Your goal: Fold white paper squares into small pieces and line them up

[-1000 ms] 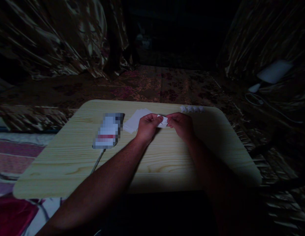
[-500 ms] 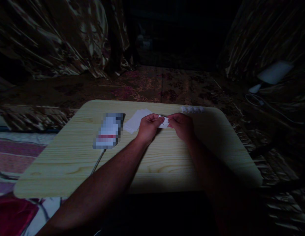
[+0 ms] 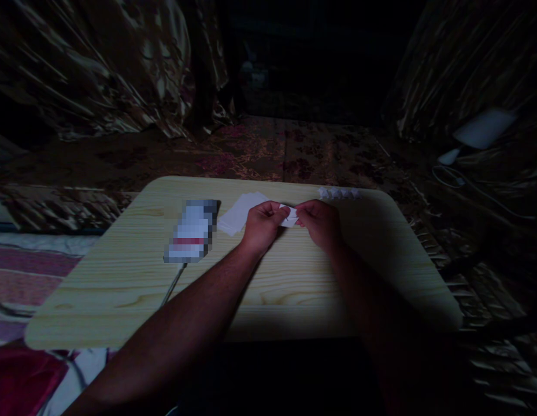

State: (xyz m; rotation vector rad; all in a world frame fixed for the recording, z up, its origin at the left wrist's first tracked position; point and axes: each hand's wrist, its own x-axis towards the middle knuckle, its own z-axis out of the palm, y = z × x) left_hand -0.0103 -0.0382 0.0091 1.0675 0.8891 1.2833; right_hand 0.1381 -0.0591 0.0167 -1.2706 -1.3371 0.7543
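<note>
A small folded piece of white paper point(image 3: 289, 221) is held between both hands above the far half of the wooden table point(image 3: 251, 289). My left hand point(image 3: 262, 228) pinches its left side, thumb lying on top. The right edge is gripped by the fingertips of my right hand point(image 3: 322, 225). Parts of the paper are hidden under the fingers. Just left of my left hand lies a loose stack of white paper sheets point(image 3: 236, 215). Beyond my right hand, several small folded white paper pieces point(image 3: 339, 193) stand in a row by the table's far edge.
A phone-like device point(image 3: 190, 231), its screen blurred out, lies on the left of the table with a white cable point(image 3: 173, 284) running toward me. A white lamp point(image 3: 485, 128) stands off to the right. Patterned curtains point(image 3: 164, 52) hang behind in dim light.
Almost nothing differs. Both hands keep their grip on the folded paper, with only a very slight shift of the fingers and paper.
</note>
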